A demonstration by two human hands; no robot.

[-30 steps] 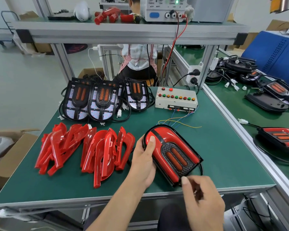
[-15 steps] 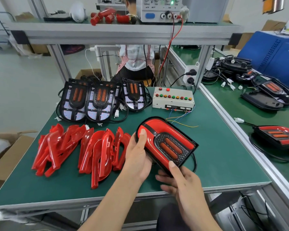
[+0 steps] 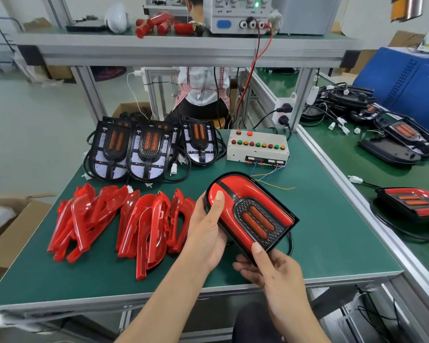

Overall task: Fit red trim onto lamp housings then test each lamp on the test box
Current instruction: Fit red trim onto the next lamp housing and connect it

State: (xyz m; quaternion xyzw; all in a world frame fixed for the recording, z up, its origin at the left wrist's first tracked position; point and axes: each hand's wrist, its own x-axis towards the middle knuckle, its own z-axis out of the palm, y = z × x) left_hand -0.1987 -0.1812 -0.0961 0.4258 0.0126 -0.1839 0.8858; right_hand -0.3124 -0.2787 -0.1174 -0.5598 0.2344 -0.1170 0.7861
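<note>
A black lamp housing with red trim fitted on it (image 3: 252, 209) is tilted up above the green table (image 3: 332, 233). My left hand (image 3: 207, 231) grips its rounded left end, thumb on the red trim. My right hand (image 3: 270, 268) holds the near square corner, thumb on top and fingers underneath. Its black cable loops below on the right. Several loose red trim pieces (image 3: 124, 224) lie in a heap on the left. Three bare housings (image 3: 146, 152) lean at the back. The test box (image 3: 258, 148) with coloured buttons stands behind the lamp.
Coloured wires (image 3: 270, 177) trail from the test box onto the table. A finished lamp (image 3: 414, 204) and several more lamps with cables lie on the right bench. A power supply (image 3: 240, 14) sits on the upper shelf. Cardboard boxes (image 3: 8, 231) stand on the left floor.
My right hand moved from the near edge to under the lamp's near corner. Both hands lifted and tilted the lamp off the table.
</note>
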